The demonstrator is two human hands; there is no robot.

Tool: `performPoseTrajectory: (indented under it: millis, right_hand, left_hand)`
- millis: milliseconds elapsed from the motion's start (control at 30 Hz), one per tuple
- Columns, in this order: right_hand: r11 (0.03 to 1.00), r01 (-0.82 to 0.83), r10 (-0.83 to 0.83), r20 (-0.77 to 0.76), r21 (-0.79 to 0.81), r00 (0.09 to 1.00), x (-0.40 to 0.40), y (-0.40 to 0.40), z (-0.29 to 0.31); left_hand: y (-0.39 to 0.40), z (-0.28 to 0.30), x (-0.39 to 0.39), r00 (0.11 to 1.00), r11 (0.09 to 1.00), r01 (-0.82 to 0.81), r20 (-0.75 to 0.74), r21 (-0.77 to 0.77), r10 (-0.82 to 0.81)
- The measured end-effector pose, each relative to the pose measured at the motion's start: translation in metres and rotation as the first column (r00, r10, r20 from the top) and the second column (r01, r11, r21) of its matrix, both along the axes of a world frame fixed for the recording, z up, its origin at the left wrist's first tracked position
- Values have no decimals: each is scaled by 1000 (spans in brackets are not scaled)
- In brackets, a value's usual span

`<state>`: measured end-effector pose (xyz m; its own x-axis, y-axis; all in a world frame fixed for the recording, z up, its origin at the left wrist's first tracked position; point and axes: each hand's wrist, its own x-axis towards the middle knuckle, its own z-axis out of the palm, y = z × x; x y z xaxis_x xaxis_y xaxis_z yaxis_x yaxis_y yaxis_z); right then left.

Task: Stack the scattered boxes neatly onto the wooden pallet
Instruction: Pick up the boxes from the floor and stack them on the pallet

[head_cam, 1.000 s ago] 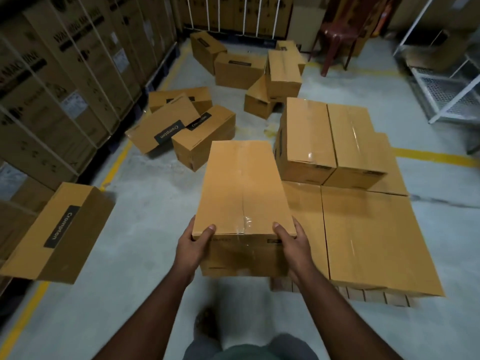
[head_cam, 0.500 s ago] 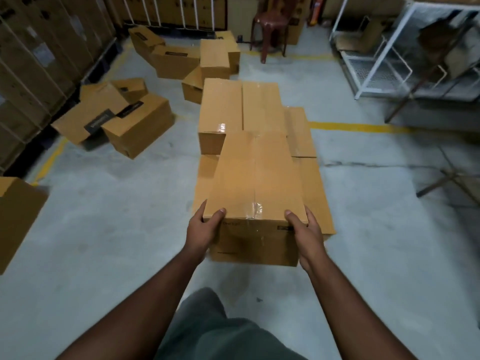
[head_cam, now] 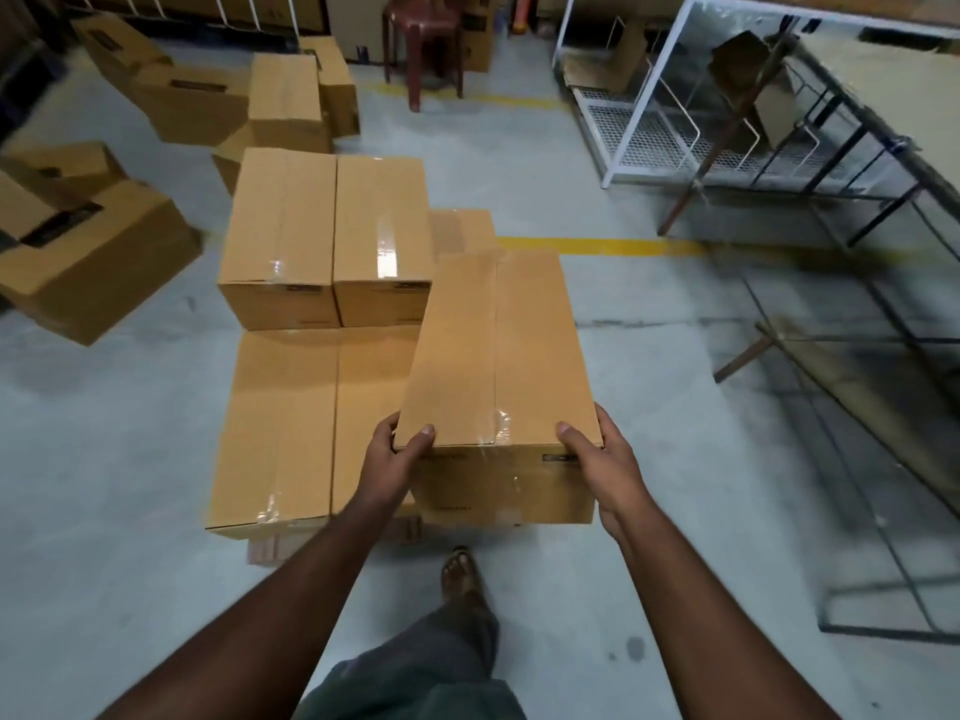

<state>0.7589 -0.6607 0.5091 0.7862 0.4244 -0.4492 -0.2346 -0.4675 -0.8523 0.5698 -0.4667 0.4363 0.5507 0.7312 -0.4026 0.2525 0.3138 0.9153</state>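
I hold a long brown cardboard box [head_cam: 493, 356] in front of me, above the right side of the stack. My left hand [head_cam: 395, 459] grips its near left corner, thumb on top. My right hand [head_cam: 597, 459] grips the near right corner the same way. Below lies the stack on the wooden pallet [head_cam: 265, 548], of which only a sliver of slats shows under the near edge. The bottom layer of boxes [head_cam: 291, 423] lies flat. Two boxes [head_cam: 327, 236] sit side by side on the far half as a second layer.
Scattered boxes lie on the floor at the left [head_cam: 88, 262] and at the back [head_cam: 208, 101]. A red plastic chair [head_cam: 423, 39] stands at the back. White wire racks [head_cam: 649, 111] and dark metal frames [head_cam: 857, 304] fill the right. My sandalled foot [head_cam: 460, 574] is near the pallet.
The held box has shifted from over the middle of the stack to its right side, and the view has swung right, closer to the pallet. Both hands keep the same grip.
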Motion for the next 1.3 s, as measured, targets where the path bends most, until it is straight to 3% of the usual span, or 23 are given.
performPoseTrajectory:
  millis: [233,567,900,1167,1233,1300]
  right_hand:
    - [996,-79,71,-152,-49,986,127,21,5]
    - [991,-47,72,-202,124,977,280,114,-20]
    - [956,-278,294,-328,96,898,481,267,-170]
    - [954,-282,300,-379,104,875,538,337,-280]
    - [955,-279,296,-378,101,877,538,349,-300]
    - [956,-272,292,-384,107,876,539,361,-316]
  left_hand:
    - [27,6,109,996,990,64,-55,-129,-72]
    - [115,10,263,995,999,32,-98,-28,-35]
    - [255,-97,423,959,991,-100,-274,-93,71]
    - [317,-171,481,920,995,-82,-387,-47,58]
    - [327,-183,486,861,997,-38,-505,61,64]
    - [337,-195,490,742,979,60,-664,197,88]
